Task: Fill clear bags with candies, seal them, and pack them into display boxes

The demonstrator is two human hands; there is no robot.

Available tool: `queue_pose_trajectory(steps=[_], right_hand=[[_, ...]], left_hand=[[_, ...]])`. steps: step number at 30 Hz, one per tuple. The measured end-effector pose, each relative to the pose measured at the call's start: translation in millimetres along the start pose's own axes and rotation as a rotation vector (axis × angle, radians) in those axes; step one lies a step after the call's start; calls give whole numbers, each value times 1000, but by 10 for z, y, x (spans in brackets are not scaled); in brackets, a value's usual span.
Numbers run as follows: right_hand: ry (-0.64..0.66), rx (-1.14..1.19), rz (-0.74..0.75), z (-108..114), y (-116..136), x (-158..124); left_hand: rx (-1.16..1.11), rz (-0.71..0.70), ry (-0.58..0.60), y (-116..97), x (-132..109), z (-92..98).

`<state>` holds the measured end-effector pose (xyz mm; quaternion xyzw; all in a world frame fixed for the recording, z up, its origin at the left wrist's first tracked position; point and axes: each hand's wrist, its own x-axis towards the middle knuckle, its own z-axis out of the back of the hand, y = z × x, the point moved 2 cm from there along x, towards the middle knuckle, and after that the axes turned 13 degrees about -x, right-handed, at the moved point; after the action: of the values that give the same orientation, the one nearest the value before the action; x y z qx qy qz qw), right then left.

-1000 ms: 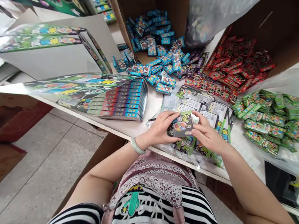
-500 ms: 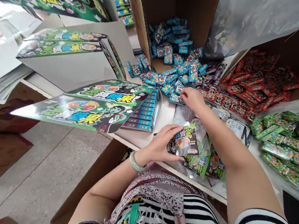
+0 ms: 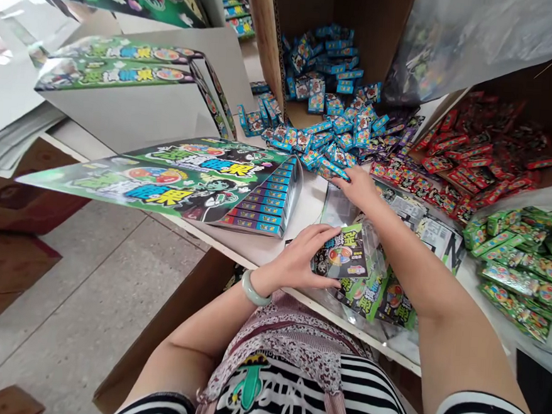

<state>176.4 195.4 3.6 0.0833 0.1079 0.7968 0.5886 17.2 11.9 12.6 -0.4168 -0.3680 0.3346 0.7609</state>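
Observation:
My left hand (image 3: 301, 259) is closed on a clear plastic bag (image 3: 345, 256) with a black and green printed front, thumb below and fingers on top. My right hand (image 3: 356, 189) reaches forward to the near edge of a heap of small blue boxes (image 3: 343, 124). Its fingertips pinch the end of one small blue box (image 3: 331, 169); part of the grip is hidden behind the fingers. More green and black printed bags (image 3: 395, 297) lie flat on the table under and beside the held bag.
A display carton (image 3: 283, 198) with its printed lid raised holds rows of small boxes at left. Red boxes (image 3: 469, 151) and green boxes (image 3: 528, 250) are heaped at right. Purple boxes (image 3: 394, 139) lie between heaps. Open cardboard cartons (image 3: 268, 42) stand behind; the table's front edge (image 3: 225, 257) runs close by.
My right hand has shifted a little toward me, and the small blue box at its fingertips now points out from the heap. My left hand keeps the bag in nearly the same place.

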Motion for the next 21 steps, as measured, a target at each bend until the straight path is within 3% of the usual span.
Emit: queue_pose_trajectory(steps=[4,7,9,11,13,16,19,21], right_hand=[[-19,629,-99,256,-230,-413],[-35,824,-152,476,-436,-868],[-128,695,-154,634,-547,-1192],[-252,362,-140,773,-605,-1503],[-267,-42,-154,843,-602,-1769],[-30,-409,-178,822,-552,-2049],[194,-383,-74,785,-571,-2184],[224,-283,20,783,-683,-2177]], left_hand=[[18,-61,-40,3,3,25],[29,-70,-36,1,14,2],[42,-62,-39,0,17,-13],[67,-52,-59,0,18,-13],[103,-49,-89,-3,23,-4],[145,-67,-99,-19,40,-9],[171,-81,-79,-30,50,-52],[183,-72,-71,-29,49,-86]])
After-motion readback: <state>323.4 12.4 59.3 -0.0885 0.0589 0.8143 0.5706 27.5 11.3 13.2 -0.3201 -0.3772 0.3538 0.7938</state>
